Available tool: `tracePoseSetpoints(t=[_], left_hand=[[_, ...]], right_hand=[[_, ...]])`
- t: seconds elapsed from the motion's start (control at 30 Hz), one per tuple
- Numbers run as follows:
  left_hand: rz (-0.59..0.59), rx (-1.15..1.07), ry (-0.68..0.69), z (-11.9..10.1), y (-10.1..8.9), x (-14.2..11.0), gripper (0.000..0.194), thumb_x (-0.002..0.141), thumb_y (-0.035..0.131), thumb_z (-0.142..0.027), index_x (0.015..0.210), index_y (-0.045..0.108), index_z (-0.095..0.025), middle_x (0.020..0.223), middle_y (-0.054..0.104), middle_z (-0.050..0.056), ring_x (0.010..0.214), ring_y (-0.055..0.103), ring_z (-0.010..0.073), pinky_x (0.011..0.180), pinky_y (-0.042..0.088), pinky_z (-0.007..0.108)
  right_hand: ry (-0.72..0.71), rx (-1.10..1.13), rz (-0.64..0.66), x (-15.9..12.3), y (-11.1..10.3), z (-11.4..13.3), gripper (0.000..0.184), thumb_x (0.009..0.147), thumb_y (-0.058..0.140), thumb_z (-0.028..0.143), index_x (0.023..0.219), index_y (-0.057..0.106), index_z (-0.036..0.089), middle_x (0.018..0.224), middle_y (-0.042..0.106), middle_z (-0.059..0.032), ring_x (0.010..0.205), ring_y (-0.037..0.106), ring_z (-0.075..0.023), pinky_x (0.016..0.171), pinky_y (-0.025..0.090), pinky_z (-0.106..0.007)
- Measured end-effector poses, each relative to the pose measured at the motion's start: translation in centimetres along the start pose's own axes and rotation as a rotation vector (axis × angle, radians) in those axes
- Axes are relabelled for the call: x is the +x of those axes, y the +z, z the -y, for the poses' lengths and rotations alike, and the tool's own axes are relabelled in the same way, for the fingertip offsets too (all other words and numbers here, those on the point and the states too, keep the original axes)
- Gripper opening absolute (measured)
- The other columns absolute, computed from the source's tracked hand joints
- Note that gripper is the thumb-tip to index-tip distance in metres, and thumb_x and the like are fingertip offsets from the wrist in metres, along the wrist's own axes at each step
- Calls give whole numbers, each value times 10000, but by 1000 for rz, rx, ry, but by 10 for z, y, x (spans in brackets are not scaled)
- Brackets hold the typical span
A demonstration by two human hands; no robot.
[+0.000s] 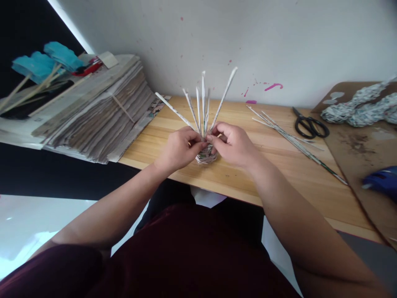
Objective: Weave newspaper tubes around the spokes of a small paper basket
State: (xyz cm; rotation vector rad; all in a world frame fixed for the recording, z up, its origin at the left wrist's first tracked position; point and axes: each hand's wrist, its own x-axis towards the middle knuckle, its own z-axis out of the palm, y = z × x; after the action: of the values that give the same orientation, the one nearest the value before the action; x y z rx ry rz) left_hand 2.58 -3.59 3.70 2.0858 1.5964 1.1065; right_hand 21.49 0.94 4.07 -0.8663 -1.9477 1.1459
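Observation:
A small basket woven of rolled paper strips [206, 156] stands near the front edge of the wooden table. Several upright paper tubes [203, 97] fan out from its top. My left hand [182, 149] is closed at the basket's left rim, thumb and fingers pinching the paper strips there. From the right side my right hand [229, 142] pinches the rim at the foot of a slanting tube. The fingertips of both hands nearly meet and hide part of the rim.
Loose paper tubes [294, 142] and black-handled scissors [310, 126] lie to the right. Beyond them, a brown board [356, 145] carries woven paper pieces [353, 107] and a blue object [381, 182]. A tall newspaper stack [99, 107] stands left, with blue flower-like pieces on sticks [37, 66] on top.

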Motion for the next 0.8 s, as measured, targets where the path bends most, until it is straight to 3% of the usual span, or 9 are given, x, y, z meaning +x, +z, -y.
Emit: tracePoseSetpoints(t=[0.1, 0.5, 0.63, 0.8], left_hand=[[4, -43, -9, 2, 0, -1, 137, 875, 698, -240, 772, 751, -169, 803, 702, 44, 731, 660, 154, 632, 538, 262], [-67, -102, -26, 7, 6, -10, 146, 925, 678, -264, 862, 783, -186, 820, 773, 46, 749, 719, 174, 680, 585, 282], [-36, -104, -114, 3, 3, -5, 171, 917, 669, -279, 803, 744, -176, 710, 731, 21, 645, 687, 154, 618, 556, 262], [37, -23, -102, -4, -4, -1, 149, 871, 687, -269, 761, 730, -176, 704, 730, 18, 649, 678, 152, 584, 517, 244]], right_hand=[[16, 7, 69, 1, -4, 0, 71, 820, 674, 192, 867, 627, 218, 811, 684, 11, 647, 598, -131, 619, 447, -277], [78, 97, 25, 1, 1, 0, 86, 774, 708, 224, 810, 630, 214, 829, 671, 9, 666, 572, -124, 605, 443, -272], [117, 146, 57, 0, 3, -1, 86, 797, 708, 229, 832, 630, 218, 817, 659, 23, 549, 526, -85, 520, 417, -253], [154, 187, 57, 3, 1, -4, 105, 784, 730, 196, 822, 635, 219, 878, 687, 9, 531, 602, -94, 505, 478, -259]])
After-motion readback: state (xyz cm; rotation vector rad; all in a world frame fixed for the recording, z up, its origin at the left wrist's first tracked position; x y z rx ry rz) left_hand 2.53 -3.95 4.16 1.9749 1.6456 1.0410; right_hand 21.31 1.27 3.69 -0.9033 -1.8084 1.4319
